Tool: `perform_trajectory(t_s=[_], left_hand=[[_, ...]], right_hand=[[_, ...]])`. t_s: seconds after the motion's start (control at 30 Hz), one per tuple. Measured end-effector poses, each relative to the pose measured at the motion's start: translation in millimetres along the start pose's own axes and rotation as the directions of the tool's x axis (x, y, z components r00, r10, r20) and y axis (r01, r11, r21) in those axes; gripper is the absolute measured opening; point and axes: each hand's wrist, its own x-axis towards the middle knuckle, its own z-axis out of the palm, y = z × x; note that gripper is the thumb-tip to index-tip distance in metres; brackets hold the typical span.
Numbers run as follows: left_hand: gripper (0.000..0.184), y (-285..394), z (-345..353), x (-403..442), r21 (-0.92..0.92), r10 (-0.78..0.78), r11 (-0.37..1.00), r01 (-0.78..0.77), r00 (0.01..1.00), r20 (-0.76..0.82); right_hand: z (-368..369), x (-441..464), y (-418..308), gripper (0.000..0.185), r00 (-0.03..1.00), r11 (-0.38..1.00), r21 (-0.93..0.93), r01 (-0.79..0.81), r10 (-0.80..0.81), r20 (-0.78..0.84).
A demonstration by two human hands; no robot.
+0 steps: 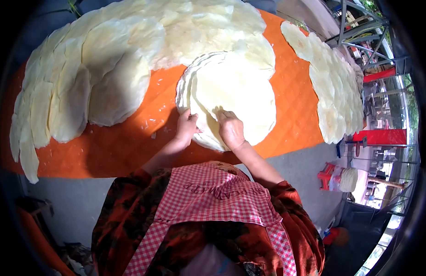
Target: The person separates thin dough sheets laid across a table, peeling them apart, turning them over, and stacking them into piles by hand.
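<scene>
A stack of thin, pale round sheets lies on the orange cloth in front of me, its left edge fanned into several layers. My left hand is at the lower left edge of the stack, with fingers closed at the rim; whether a sheet is between them is too small to tell. My right hand rests over the stack's lower middle, its fingers pinched on a fold or edge of the top sheet.
Overlapping pale sheets cover the left and far parts of the cloth, and more lie at the right. A red stool stands on the grey floor beside a pale round stack. Small crumbs dot the cloth.
</scene>
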Motion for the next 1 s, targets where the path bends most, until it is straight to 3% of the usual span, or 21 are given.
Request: perform_trajectory(t_s=[0.07, 0.13, 0.3, 0.4, 0.5, 0.6, 0.7, 0.73, 0.77, 0.8, 0.83, 0.87, 0.9, 0.97, 1.0], left_hand=[[0.022, 6.6, 4.4, -6.9, -0.017, -0.004, 1.0, 0.004, 1.0, 0.012], [0.024, 19.1, 9.8, -15.3, -0.056, 0.012, 0.998, -0.008, 0.998, 0.068], [0.026, 11.7, 6.7, -10.4, -0.024, 0.019, 1.0, -0.017, 0.995, 0.098], [0.024, 21.6, 12.2, -19.4, 0.013, -0.008, 1.0, 0.007, 0.997, 0.072], [0.024, 8.9, 9.5, -11.4, -0.002, 0.024, 1.0, -0.024, 0.994, 0.104], [0.022, 1.9, 6.9, -6.8, -0.039, 0.059, 0.998, -0.054, 0.987, 0.151], [0.018, 11.7, 12.0, -10.3, -0.029, 0.099, 0.995, -0.095, 0.964, 0.248], [0.017, 20.3, 16.7, -15.9, -0.092, 0.102, 0.992, -0.081, 0.961, 0.256], [0.017, 19.6, 17.1, -14.7, -0.108, 0.184, 0.98, -0.165, 0.961, 0.208], [0.018, 16.3, 14.5, -14.3, -0.115, 0.257, 0.964, -0.24, 0.953, 0.159], [0.016, 15.7, 5.9, -10.4, -0.09, 0.274, 0.96, -0.264, 0.954, 0.12], [0.014, 5.8, -3.8, -0.8, -0.153, 0.276, 0.952, -0.266, 0.96, 0.046], [0.014, 8.0, -6.8, 1.8, -0.143, 0.259, 0.955, -0.258, 0.966, -0.017], [0.02, 2.0, -11.1, 8.1, -0.144, 0.202, 0.966, -0.214, 0.975, -0.096], [0.022, 0.6, -8.4, 5.2, 0.052, 0.286, 0.958, -0.282, 0.951, -0.119]], right_hand=[[5.1, 3.1, -5.0, 0.028, 0.998, 0.998, -0.063, -0.013, 0.016, 0.053], [8.0, 1.6, -16.9, 0.014, 0.991, 0.995, 0.082, 0.061, -0.05, -0.125], [5.3, 0.9, -20.9, 0.018, 0.999, 0.991, 0.131, -0.035, 0.04, -0.031], [2.3, -1.5, -30.0, 0.018, 0.988, 0.974, 0.228, -0.006, 0.041, -0.147], [5.8, -4.3, -31.3, 0.019, 0.984, 0.977, 0.208, 0.037, 0.001, -0.177], [1.1, -4.8, -42.0, 0.027, 0.98, 0.998, 0.06, 0.008, 0.004, -0.201], [12.3, -5.1, -24.3, 0.041, 0.994, 0.98, 0.178, -0.087, 0.097, -0.051], [3.9, 4.4, -2.7, 0.043, 0.981, 0.969, 0.205, -0.136, 0.103, 0.163], [-42.9, 21.0, 0.0, 0.032, 0.961, 0.958, 0.171, -0.228, 0.194, 0.198], [25.4, 28.4, 115.4, 0.025, 0.953, 0.947, 0.103, -0.303, 0.299, 0.057], [-43.1, 46.7, 115.0, 0.027, 0.88, 0.809, 0.398, -0.432, 0.475, -0.011], [-127.4, 71.5, 98.2, 0.021, 0.866, 0.838, 0.221, -0.498, 0.496, 0.067], [-168.1, 81.4, 105.5, 0.017, 0.963, 0.979, -0.069, -0.191, 0.173, -0.208], [-227.9, 85.5, 77.4, 0.02, 0.93, 0.969, -0.225, -0.105, 0.015, -0.367], [-252.0, 77.0, 34.1, 0.022, 0.967, 0.97, -0.216, -0.114, 0.059, -0.247]])
